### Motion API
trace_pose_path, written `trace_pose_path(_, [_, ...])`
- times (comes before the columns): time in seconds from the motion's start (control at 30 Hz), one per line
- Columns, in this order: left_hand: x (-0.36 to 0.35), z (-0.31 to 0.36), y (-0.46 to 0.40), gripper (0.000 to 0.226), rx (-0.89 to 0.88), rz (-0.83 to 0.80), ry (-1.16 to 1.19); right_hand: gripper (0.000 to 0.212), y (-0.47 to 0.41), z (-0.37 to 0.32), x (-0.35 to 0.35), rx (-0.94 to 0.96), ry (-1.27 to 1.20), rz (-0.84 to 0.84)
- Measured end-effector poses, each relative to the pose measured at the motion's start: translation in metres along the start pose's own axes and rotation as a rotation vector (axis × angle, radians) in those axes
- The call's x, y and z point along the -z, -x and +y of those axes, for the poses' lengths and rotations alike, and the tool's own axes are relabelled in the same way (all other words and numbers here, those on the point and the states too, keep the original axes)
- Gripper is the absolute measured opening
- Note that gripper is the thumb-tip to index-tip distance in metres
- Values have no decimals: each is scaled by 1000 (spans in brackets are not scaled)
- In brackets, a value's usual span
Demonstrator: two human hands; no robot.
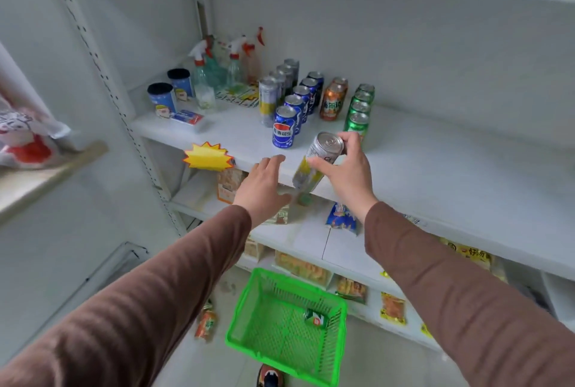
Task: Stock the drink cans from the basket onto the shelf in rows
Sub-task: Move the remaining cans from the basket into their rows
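Observation:
My right hand grips a tall silver and yellow can, tilted, just above the front edge of the white shelf. My left hand hovers beside it, fingers straight, holding nothing. On the shelf stand rows of cans running front to back: silver and yellow cans, blue cans, orange cans and green cans. The green basket sits on the floor below, with one green can lying in it.
Spray bottles and two blue cups occupy the shelf's left end. A yellow starburst tag hangs on the shelf edge. Snack packets fill the lower shelves. An orange packet lies on the floor beside the basket.

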State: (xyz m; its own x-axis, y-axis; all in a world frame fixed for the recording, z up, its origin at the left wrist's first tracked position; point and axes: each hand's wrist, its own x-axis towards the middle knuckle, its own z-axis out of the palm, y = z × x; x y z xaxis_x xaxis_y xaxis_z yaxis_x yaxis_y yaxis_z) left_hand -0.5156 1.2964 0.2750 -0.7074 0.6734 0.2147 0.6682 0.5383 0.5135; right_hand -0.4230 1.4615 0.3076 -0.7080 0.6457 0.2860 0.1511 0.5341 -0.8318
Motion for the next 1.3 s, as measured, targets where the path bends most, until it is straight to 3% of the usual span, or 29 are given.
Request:
trace_pose_path(0.47, [8,-79,-111,87,114,-45,-25,57,-121,-12,-93,49,5,-174])
trace_pose_path(0.8, [46,-148,-140,93,119,-92,-43,63,-155,-52,-170,43,196,-233])
trace_pose_path(1.13, [60,-207,-159,94,10,-194,14,60,-162,-53,-222,-112,306,-67])
trace_pose_path(1.3, [59,-224,-168,91,-48,-212,53,75,-150,-45,-239,-187,201,60])
